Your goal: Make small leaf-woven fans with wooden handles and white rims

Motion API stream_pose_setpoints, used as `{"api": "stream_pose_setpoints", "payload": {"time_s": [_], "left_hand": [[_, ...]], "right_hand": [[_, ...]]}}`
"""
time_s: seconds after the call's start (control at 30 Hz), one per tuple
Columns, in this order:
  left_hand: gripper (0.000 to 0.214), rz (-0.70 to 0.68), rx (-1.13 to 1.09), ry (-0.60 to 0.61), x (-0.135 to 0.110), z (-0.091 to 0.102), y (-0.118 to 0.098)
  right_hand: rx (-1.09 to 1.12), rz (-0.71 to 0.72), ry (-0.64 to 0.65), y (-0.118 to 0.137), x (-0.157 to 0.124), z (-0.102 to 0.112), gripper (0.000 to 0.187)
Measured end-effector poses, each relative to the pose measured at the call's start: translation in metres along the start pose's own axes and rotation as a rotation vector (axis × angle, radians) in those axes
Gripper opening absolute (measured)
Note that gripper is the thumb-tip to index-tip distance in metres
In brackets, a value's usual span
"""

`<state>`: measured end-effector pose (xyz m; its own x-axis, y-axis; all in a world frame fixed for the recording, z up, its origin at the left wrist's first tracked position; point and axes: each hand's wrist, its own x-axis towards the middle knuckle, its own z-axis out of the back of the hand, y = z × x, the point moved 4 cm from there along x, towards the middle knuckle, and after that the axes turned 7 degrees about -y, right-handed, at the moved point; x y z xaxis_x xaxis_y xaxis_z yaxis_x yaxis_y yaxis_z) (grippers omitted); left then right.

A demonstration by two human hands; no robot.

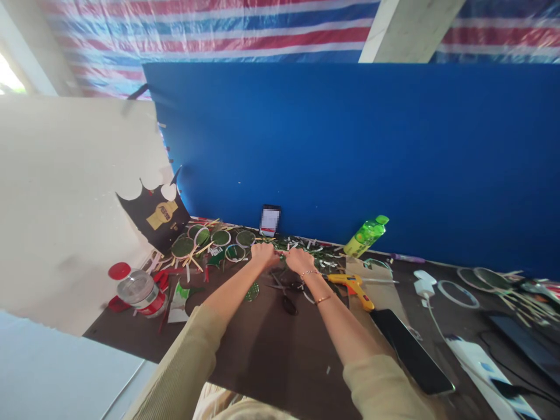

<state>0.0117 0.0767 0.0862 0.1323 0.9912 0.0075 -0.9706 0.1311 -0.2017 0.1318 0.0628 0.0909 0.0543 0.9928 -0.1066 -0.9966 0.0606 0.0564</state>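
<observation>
Left hand (263, 254) and right hand (300, 261) nearly meet beside clippings (322, 256) on the dark tabletop (254, 364).
Both grips are curled closed; whether they pinch anything cannot be told. Writing on the green-capped bottle (366, 237) is too blurred to read.

Whatever lies between the left grip (264, 255) and the right grip (300, 261) is too small to tell, and both are hidden underneath. Near the tabletop's (247, 356) far edge, the phone (270, 221) has a pixelated screen, and the green bottle's (366, 236) lettering is blurred. Rightward, a dark device (527, 344) and a white power strip (476, 359) are cut off
</observation>
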Motion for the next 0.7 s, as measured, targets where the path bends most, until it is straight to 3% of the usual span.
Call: {"api": "stream_pose_setpoints", "payload": {"time_s": [0.43, 0.7], "left_hand": [[0.045, 0.019, -0.046, 0.034, 0.006, -0.001, -0.014], [0.048, 0.055, -0.144, -0.008, 0.012, 0.013, -0.014]], "right_hand": [[0.039, -0.09, -0.009, -0.003, 0.003, 0.001, 0.034], [0.194, -0.072, -0.134, 0.008, 0.008, 0.021, 0.034]]}}
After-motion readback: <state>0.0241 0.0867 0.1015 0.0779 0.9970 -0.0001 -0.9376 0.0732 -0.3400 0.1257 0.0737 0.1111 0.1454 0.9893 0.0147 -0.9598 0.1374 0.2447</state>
